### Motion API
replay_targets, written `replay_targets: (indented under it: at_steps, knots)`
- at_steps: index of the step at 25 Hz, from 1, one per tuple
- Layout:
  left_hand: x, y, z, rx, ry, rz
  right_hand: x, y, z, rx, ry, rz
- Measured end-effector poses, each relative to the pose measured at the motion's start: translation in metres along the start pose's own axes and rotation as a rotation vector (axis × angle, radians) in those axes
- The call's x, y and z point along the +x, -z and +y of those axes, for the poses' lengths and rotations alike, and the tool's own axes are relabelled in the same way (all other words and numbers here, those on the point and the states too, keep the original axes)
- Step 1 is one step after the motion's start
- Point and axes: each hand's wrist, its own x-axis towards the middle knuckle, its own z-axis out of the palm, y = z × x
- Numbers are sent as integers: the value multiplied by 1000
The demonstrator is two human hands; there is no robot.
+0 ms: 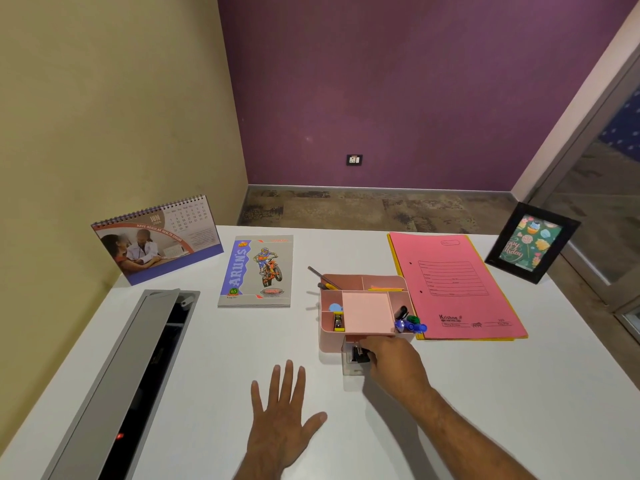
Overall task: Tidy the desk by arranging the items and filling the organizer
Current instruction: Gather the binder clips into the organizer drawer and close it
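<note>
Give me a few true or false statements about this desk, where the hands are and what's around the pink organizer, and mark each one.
1. The left hand lies flat and open on the desk. True.
2. The right hand is at the small drawer pulled out of the pink organizer. True.
3. The pink folder lies left of the organizer. False: it lies to its right.
4. The calendar lies flat. False: it stands upright.
5. The notebook is inside the organizer. False: it lies on the desk, left of it.
</note>
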Motion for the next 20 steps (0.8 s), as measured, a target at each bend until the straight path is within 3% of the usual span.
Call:
replay_targets:
  at_steps: [4, 9, 16, 20]
  knots:
    - [1, -4, -1, 22, 0, -6, -6, -1, 2, -35, 46, 45]
    - [1, -4, -1, 37, 3, -44, -35, -12, 11, 122, 223, 319]
    - [2, -5, 0, 30, 14, -49, -57, -32, 16, 53, 181, 123]
    - [2, -3, 1, 17, 16, -41, -45, -29, 10, 43, 134, 117]
